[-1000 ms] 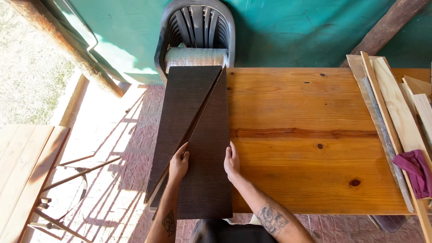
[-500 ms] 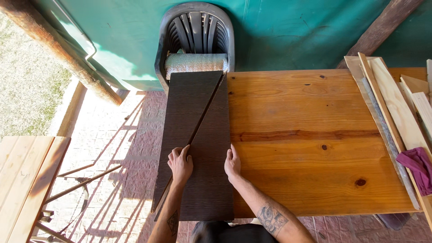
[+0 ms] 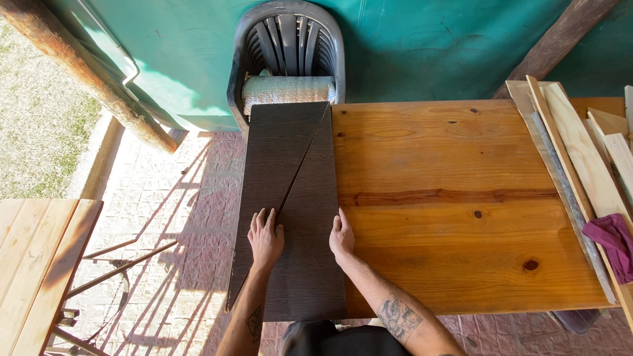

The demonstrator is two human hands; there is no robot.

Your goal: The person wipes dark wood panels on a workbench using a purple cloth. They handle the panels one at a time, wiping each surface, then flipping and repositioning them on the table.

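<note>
Both hands lie flat and open, gripping nothing: my left hand (image 3: 265, 237) presses the left dark-brown wedge-shaped wooden panel (image 3: 267, 198), my right hand (image 3: 341, 236) the right dark-brown wedge-shaped panel (image 3: 315, 250) at its outer edge. The diagonal seam between them runs away from me, long axis toward the far edge. They occupy the left edge of the orange pine table (image 3: 455, 198); a grey plastic chair (image 3: 288, 46) stands beyond.

Place: open-air home woodworking spot under a porch
Work surface: knotty pine bench (image 3: 461, 198) set on brick paving (image 3: 178, 217)
Stock: offcut wood strips (image 3: 580, 151) piled at the bench's right edge; dark wood-grain boards (image 3: 290, 198) on its left
Surroundings: teal wall (image 3: 422, 46), rough log post (image 3: 86, 72), plastic chair (image 3: 290, 39), grass (image 3: 33, 138) beyond
</note>
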